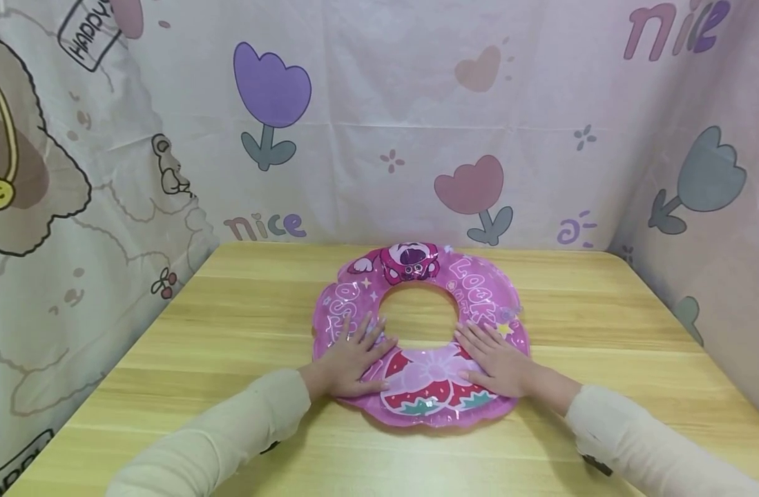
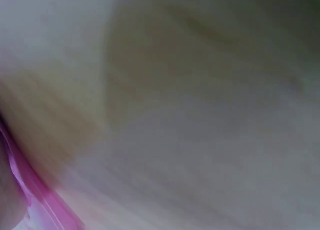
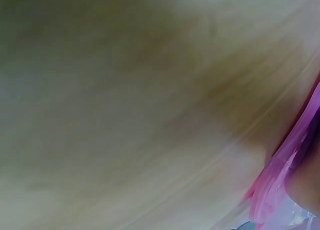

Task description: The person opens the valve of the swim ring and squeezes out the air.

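A pink inflatable swim ring (image 1: 425, 407) lies flat on the wooden table, printed with strawberries, a bear face and white lettering. My left hand (image 1: 354, 359) rests palm down on its left side, fingers spread and straight. On the right side of the ring my right hand (image 1: 497, 359) lies the same way, its fingers pointing toward the central hole. A small clear valve (image 1: 511, 313) shows near the ring's right edge. In the left wrist view only a pink edge of the ring (image 2: 45, 205) appears at the lower left; the right wrist view has the ring's edge (image 3: 280, 175) at the lower right.
The light wooden table (image 1: 199, 324) extends around the ring on all sides. Behind it hangs a pale curtain (image 1: 367, 90) printed with tulips, hearts and words, and similar cloth closes off the left and right sides.
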A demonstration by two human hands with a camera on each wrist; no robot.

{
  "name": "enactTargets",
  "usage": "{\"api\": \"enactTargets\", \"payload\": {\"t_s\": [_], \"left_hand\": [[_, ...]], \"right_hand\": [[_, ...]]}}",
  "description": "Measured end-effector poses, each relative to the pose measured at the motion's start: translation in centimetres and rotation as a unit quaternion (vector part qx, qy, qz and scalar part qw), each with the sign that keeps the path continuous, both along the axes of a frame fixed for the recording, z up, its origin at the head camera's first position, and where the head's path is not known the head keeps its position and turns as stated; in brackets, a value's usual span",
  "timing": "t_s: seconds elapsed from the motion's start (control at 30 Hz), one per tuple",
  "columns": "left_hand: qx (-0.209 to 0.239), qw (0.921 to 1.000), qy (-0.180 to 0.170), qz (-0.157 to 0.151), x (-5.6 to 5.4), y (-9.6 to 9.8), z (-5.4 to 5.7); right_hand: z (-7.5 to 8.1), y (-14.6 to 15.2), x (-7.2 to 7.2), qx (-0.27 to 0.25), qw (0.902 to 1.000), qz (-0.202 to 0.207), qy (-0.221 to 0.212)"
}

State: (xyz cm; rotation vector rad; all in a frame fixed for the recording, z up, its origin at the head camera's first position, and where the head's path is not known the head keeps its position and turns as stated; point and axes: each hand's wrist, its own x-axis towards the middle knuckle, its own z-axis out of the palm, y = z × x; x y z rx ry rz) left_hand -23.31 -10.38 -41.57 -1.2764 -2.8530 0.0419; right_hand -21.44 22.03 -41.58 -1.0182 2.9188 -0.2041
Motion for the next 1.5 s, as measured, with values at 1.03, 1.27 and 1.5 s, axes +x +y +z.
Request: {"api": "enactTargets", "payload": {"t_s": [1.03,1.27,1.5], "left_hand": [[0.027,0.9873,-0.151,0.039,-0.7,0.1,1.2],[0.033,0.9878,-0.142,0.056,-0.5,0.6,1.7],[0.006,0.9970,-0.075,0.016,0.0,1.0,2.3]], "right_hand": [[1.1,0.2,-0.7,-0.101,0.9883,-0.034,-0.109],[1.1,0.5,-1.4,-0.050,0.9986,-0.001,-0.014],[1.2,0.8,-1.9,-0.017,0.9953,0.026,0.092]]}}
